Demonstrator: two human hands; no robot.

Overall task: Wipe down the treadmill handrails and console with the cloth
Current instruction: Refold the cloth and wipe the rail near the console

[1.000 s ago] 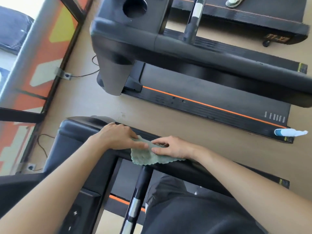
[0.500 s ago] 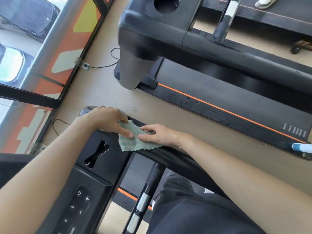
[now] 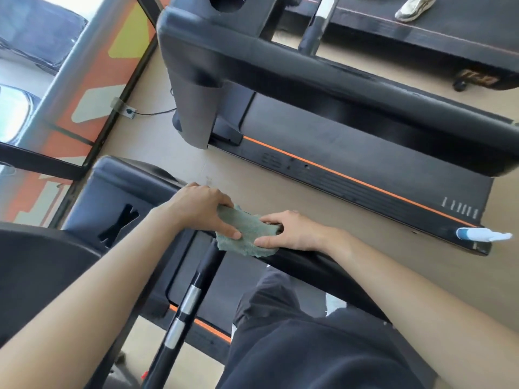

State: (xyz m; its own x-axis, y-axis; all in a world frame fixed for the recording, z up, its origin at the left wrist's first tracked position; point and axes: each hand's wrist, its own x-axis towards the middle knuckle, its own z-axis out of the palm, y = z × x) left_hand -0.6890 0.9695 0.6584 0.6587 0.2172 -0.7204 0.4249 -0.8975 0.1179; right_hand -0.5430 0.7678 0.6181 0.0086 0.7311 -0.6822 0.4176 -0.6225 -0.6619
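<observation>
- Cloth (image 3: 247, 234) draped over handrail (image 3: 323, 265), at its end beside console (image 3: 112, 197).
- Left hand (image 3: 199, 209) clamps cloth's left edge against rail; right hand (image 3: 295, 231) pinches right edge.
- Soft, light, probably bunches: grip edges, press flat.

The cloth (image 3: 247, 234) hides a stretch of the handrail (image 3: 323, 265). A shoe (image 3: 415, 8) is cut off at the top edge, and the logo (image 3: 474, 78) on the far treadmill (image 3: 463, 37) is too blurred to read.

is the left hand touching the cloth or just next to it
Touching. The head view shows the thumb of the left hand lying on the cloth, its fingers curled over the cloth's far corner on the handrail.
</observation>
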